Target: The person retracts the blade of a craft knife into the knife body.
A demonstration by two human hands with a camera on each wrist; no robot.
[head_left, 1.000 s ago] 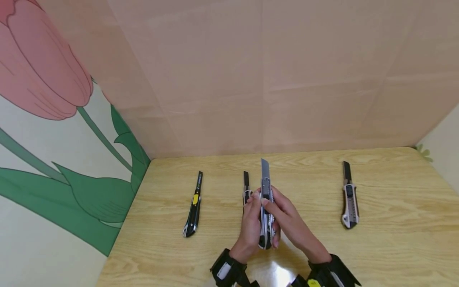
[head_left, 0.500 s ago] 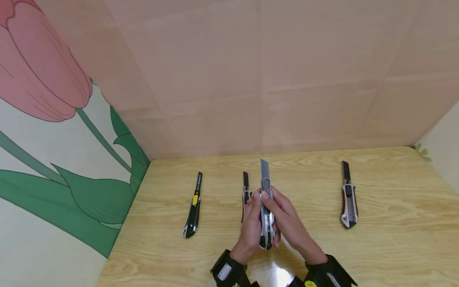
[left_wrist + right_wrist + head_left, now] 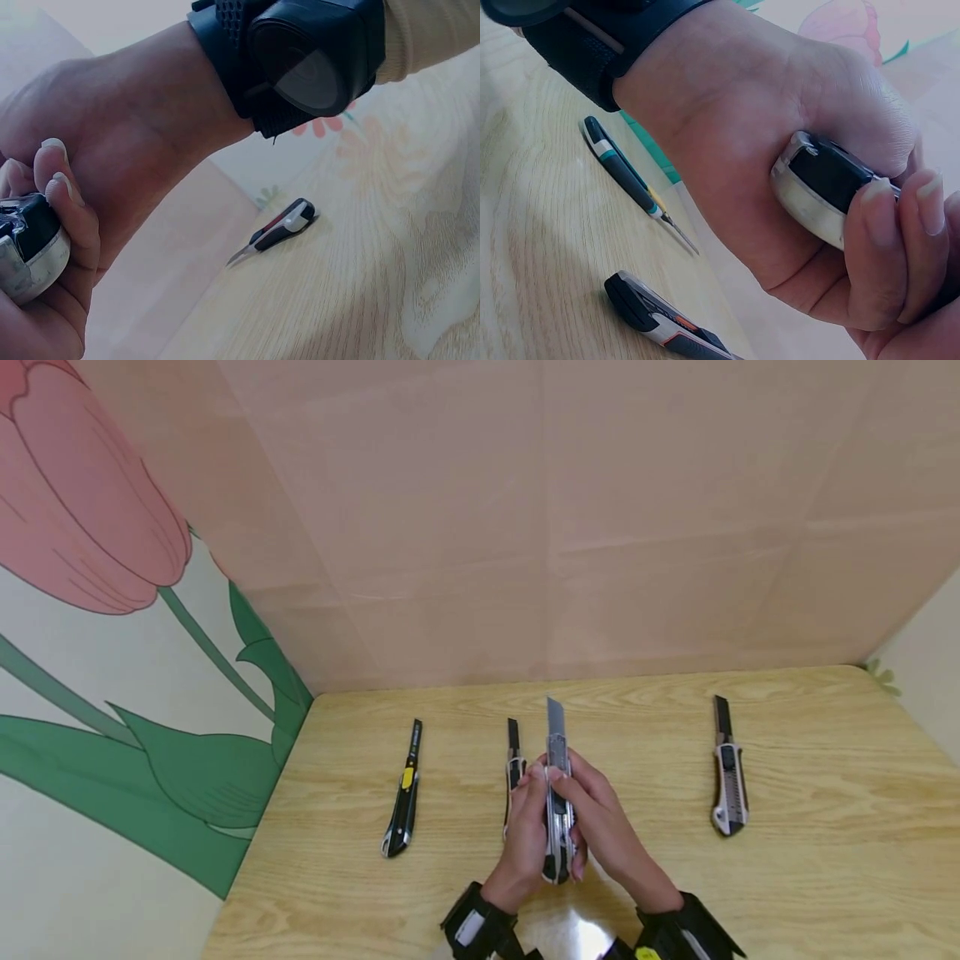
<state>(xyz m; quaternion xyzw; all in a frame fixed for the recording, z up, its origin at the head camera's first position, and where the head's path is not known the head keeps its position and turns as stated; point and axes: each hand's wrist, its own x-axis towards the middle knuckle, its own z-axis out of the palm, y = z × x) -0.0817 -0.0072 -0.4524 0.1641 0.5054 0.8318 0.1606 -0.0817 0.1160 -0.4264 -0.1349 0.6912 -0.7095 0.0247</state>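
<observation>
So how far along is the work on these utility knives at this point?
Three knives lie on the table with blades out: the yellow-slider knife, the black knife beside the hands, and the grey knife on the right. In hand: the silver knife, blade also out, gripped by the left hand and right hand. Whether anything remains can't be judged.

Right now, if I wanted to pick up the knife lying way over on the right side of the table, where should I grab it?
Take that knife by its thick handle, the end nearest you, reaching down from above with fingers on its two long sides. Its dark blade is out and points away toward the wall, so stay clear of that far end. It lies flat on the table, well apart from the others.
</observation>
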